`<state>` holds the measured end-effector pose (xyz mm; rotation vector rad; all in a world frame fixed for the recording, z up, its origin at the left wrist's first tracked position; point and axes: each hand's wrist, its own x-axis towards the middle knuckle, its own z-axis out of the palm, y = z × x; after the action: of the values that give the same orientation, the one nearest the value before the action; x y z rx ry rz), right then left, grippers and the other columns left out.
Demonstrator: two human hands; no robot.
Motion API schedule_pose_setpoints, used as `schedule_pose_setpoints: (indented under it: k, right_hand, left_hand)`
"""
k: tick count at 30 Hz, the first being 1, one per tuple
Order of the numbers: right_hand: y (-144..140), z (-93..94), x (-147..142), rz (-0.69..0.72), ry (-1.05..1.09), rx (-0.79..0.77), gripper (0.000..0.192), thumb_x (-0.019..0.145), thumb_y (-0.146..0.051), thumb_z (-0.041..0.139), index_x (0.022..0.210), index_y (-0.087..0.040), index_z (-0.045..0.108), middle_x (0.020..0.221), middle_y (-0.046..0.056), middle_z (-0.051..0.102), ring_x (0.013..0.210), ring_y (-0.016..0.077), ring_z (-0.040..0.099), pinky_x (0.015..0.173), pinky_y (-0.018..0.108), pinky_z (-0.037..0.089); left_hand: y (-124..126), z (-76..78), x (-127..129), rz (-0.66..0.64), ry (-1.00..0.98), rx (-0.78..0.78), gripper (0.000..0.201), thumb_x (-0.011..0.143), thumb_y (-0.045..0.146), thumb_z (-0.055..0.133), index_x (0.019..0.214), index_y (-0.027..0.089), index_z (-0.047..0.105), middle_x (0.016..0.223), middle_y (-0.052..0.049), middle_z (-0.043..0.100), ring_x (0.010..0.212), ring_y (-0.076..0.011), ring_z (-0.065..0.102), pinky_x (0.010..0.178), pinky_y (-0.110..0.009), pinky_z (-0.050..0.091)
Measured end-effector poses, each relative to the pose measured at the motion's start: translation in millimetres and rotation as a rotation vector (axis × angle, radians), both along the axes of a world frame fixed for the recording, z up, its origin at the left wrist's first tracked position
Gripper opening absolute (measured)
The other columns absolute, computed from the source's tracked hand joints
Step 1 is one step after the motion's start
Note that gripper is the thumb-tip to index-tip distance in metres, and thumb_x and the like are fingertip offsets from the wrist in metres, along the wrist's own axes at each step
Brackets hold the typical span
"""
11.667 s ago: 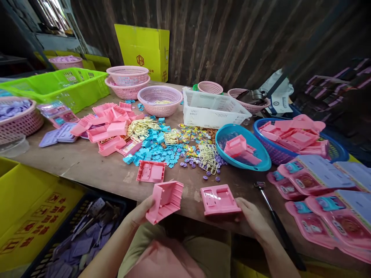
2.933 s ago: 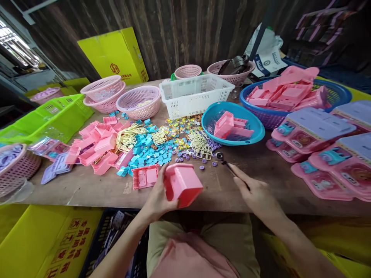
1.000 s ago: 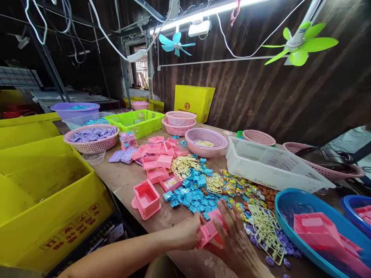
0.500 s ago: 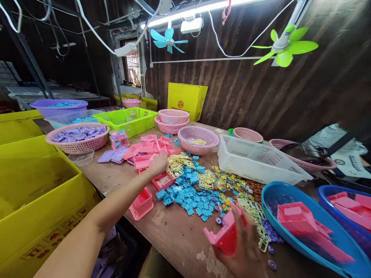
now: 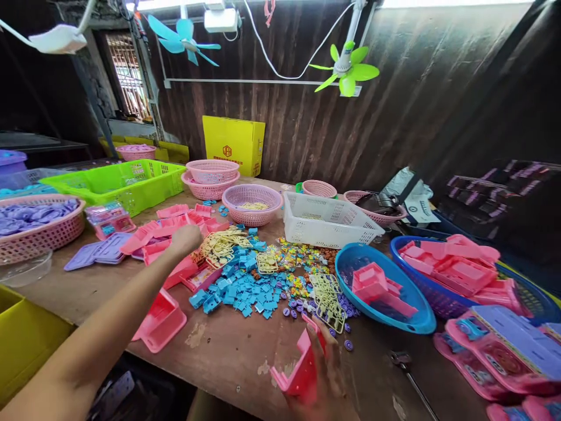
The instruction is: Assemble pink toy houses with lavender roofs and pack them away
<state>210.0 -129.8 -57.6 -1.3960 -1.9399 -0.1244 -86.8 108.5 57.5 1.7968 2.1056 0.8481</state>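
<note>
My right hand (image 5: 328,374), near the table's front edge, holds a pink plastic housing (image 5: 302,365) tilted on its side, fingers wrapped round its right wall. My left hand (image 5: 187,238) reaches to the heap of pink plastic parts (image 5: 151,234); its fingers are hidden behind the hand, so any hold is unseen. Beneath my left forearm lies another pink housing (image 5: 164,324). Right of my left hand are cream plastic frames (image 5: 223,242) and a spread of small blue pieces (image 5: 249,292). Purple round pieces (image 5: 302,305) and a pale green sprue (image 5: 328,298) lie just beyond my right hand.
At right stand a blue basin (image 5: 394,318) with pink parts, a darker blue basket (image 5: 442,301) and assembled pink-purple toys (image 5: 504,351). A screwdriver-like tool (image 5: 414,380) lies near them. Behind are a white crate (image 5: 324,231), a purple basket (image 5: 252,216) and a green crate (image 5: 149,196).
The view has turned right, so the table's things appear further left and the toys and tool at right now show. The right hand still holds the pink housing; the left stays at the pink heap.
</note>
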Motion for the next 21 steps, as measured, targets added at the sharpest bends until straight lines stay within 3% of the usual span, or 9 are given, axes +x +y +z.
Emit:
schedule_pose_setpoints:
  k: [3, 5, 7, 9, 10, 12, 14, 18, 21]
  right_hand:
    - [-3, -6.5, 6, -0.006, 0.211, -0.181, 0.095, 0.070, -0.043, 0.064, 0.145, -0.019, 0.011, 0.141, 0.018, 0.031, 0.126, 0.0354, 0.040, 0.095, 0.050, 0.044]
    - [-2, -13.3, 10, 0.056, 0.365, -0.322, 0.098, 0.070, -0.049, 0.063, 0.146, -0.021, 0.007, 0.143, 0.017, 0.032, 0.128, 0.0328, 0.038, 0.096, 0.048, 0.043]
    - [-1, -24.0, 14, 0.146, 0.497, -0.434, 0.099, 0.073, -0.054, 0.059, 0.146, -0.022, 0.001, 0.143, 0.016, 0.034, 0.129, 0.0294, 0.038, 0.096, 0.046, 0.043]
    - [0, -39.1, 20, 0.207, 0.575, -0.493, 0.097, 0.076, -0.057, 0.055, 0.146, -0.023, -0.003, 0.142, 0.016, 0.037, 0.130, 0.0266, 0.038, 0.095, 0.043, 0.044]
    - [1, -47.7, 24, 0.217, 0.591, -0.499, 0.095, 0.078, -0.058, 0.053, 0.146, -0.023, -0.004, 0.141, 0.016, 0.038, 0.130, 0.0258, 0.038, 0.095, 0.043, 0.044]
    - [1, -64.9, 31, 0.188, 0.556, -0.478, 0.095, 0.078, -0.058, 0.053, 0.146, -0.023, -0.003, 0.142, 0.016, 0.038, 0.131, 0.0268, 0.036, 0.097, 0.044, 0.042]
    - [2, -79.1, 36, 0.128, 0.440, -0.451, 0.102, 0.072, -0.060, 0.059, 0.146, -0.022, 0.000, 0.143, 0.017, 0.035, 0.133, 0.0313, 0.031, 0.098, 0.047, 0.040]
    - [5, -93.0, 28, 0.042, 0.199, -0.492, 0.120, 0.058, -0.060, 0.072, 0.147, -0.022, 0.001, 0.143, 0.017, 0.033, 0.132, 0.0357, 0.032, 0.101, 0.047, 0.037]
    - [1, -95.1, 17, 0.011, 0.159, -0.517, 0.119, 0.059, -0.058, 0.072, 0.146, -0.022, 0.000, 0.144, 0.018, 0.031, 0.133, 0.0351, 0.030, 0.104, 0.047, 0.033]
  left_hand:
    - [-41, 9.0, 14, -0.152, 0.084, -0.017, 0.029, 0.071, 0.027, 0.059, 0.049, 0.019, 0.042, 0.054, -0.005, 0.050, 0.071, -0.0261, 0.055, 0.072, -0.034, 0.040]
    - [-82, -0.8, 31, -0.503, 0.118, 0.003, 0.028, 0.079, 0.033, 0.053, 0.055, 0.020, 0.045, 0.057, -0.002, 0.051, 0.059, -0.0179, 0.049, 0.062, -0.027, 0.038]
    - [-123, -23.5, 49, -0.835, 0.153, -0.047, 0.027, 0.087, 0.032, 0.044, 0.064, 0.019, 0.052, 0.068, -0.002, 0.056, 0.063, -0.0154, 0.050, 0.060, -0.024, 0.038]
    - [-155, -53.2, 62, -0.995, 0.308, -0.077, 0.017, 0.086, 0.020, 0.044, 0.077, 0.020, 0.058, 0.084, -0.004, 0.061, 0.075, -0.0171, 0.055, 0.067, -0.026, 0.041]
    - [-165, -67.6, 66, -1.014, 0.419, -0.109, 0.012, 0.084, 0.017, 0.049, 0.081, 0.020, 0.060, 0.089, -0.006, 0.062, 0.081, -0.0193, 0.057, 0.072, -0.028, 0.042]
    - [-175, -89.8, 73, -0.970, 0.579, -0.208, 0.016, 0.081, 0.011, 0.051, 0.088, 0.020, 0.063, 0.098, -0.010, 0.063, 0.091, -0.0233, 0.058, 0.080, -0.034, 0.044]
    - [-178, -98.7, 83, -0.847, 0.630, -0.332, 0.025, 0.080, 0.010, 0.051, 0.100, 0.019, 0.063, 0.110, -0.014, 0.060, 0.100, -0.0262, 0.058, 0.086, -0.037, 0.044]
    - [-181, -88.1, 123, -0.474, 0.568, -0.511, 0.052, 0.083, 0.031, 0.053, 0.131, 0.013, 0.045, 0.131, -0.025, 0.045, 0.106, -0.0360, 0.056, 0.086, -0.047, 0.044]
    - [-183, -80.2, 153, -0.325, 0.496, -0.506, 0.069, 0.082, 0.041, 0.054, 0.139, 0.009, 0.033, 0.133, -0.031, 0.039, 0.102, -0.0395, 0.057, 0.078, -0.047, 0.048]
